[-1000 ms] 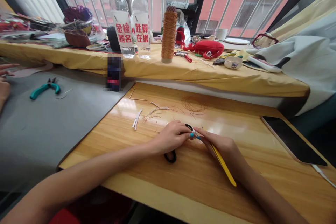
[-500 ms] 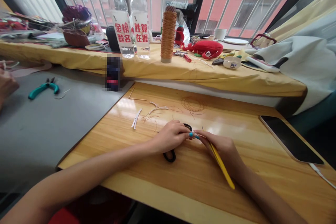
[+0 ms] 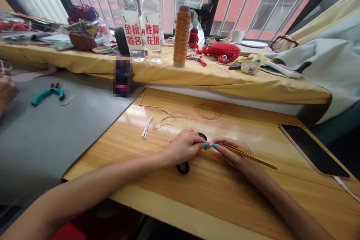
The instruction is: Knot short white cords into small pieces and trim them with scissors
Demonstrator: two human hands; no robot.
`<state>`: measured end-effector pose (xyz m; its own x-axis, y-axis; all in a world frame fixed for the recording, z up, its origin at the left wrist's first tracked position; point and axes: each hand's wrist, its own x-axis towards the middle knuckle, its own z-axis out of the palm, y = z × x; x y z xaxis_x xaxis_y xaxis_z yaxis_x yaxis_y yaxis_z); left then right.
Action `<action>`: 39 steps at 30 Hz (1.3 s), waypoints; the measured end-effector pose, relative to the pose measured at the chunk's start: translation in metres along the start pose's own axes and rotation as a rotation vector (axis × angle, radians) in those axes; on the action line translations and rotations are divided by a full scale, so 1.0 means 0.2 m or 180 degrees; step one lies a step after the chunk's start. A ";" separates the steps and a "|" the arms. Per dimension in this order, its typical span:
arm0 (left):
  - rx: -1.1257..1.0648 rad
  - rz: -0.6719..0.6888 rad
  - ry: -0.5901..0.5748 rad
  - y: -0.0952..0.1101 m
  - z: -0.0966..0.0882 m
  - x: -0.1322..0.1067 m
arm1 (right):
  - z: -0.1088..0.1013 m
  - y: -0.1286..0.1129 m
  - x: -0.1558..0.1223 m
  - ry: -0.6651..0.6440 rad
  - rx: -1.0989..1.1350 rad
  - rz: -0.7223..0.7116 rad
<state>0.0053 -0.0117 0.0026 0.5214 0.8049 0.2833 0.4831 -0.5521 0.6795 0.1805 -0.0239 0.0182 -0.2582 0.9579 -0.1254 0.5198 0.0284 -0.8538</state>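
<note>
My left hand point(image 3: 184, 146) rests on the wooden table point(image 3: 253, 195), fingers curled in a pinch on a tiny whitish piece point(image 3: 209, 144) I cannot make out. Black scissors point(image 3: 184, 166) lie under that hand, one loop showing below it and one above. My right hand point(image 3: 234, 153) meets the left fingertip to fingertip and holds a thin yellow stick point(image 3: 250, 154), which points right and lies almost flat over the table.
White strips point(image 3: 146, 126) and thin coppery wire scraps point(image 3: 207, 111) lie beyond my hands. A dark phone point(image 3: 312, 150) sits at the right. Another person's hand point(image 3: 7, 89) and teal pliers point(image 3: 47, 94) are on the grey mat at the left. Bottles point(image 3: 140, 18), a thread spool point(image 3: 181, 33) and a red pouch point(image 3: 225, 51) crowd the yellow-covered shelf behind.
The yellow stick has swung from pointing down toward me to pointing out to the right. My hands have stayed together in the same place.
</note>
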 end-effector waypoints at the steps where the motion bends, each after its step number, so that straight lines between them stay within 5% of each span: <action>1: 0.0010 0.0010 0.0021 0.00 0.00 0.00 | 0.00 0.00 0.00 0.0026 -0.0053 -0.0010; 7: 0.0176 0.0060 0.0103 -0.01 0.01 -0.01 | 0.00 0.04 0.01 0.0231 -0.0392 -0.0502; 18: 0.0767 0.0381 0.0356 -0.01 0.04 -0.03 | 0.02 0.05 -0.01 0.0299 -0.0625 -0.0751; 26: -0.0098 -0.0219 0.0292 0.00 0.01 -0.01 | 0.04 0.03 -0.01 0.0202 0.0275 -0.0062; 33: 0.0158 -0.0016 0.0199 -0.02 0.03 -0.01 | 0.05 0.04 -0.02 0.0309 0.0151 -0.0229; 39: 0.0582 0.0176 0.0625 -0.03 0.03 -0.01 | 0.04 0.04 -0.02 0.0087 0.0169 -0.0156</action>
<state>0.0053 -0.0102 -0.0063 0.4127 0.7894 0.4544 0.5861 -0.6120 0.5309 0.1795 -0.0287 0.0078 -0.2596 0.9632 -0.0696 0.4628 0.0608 -0.8844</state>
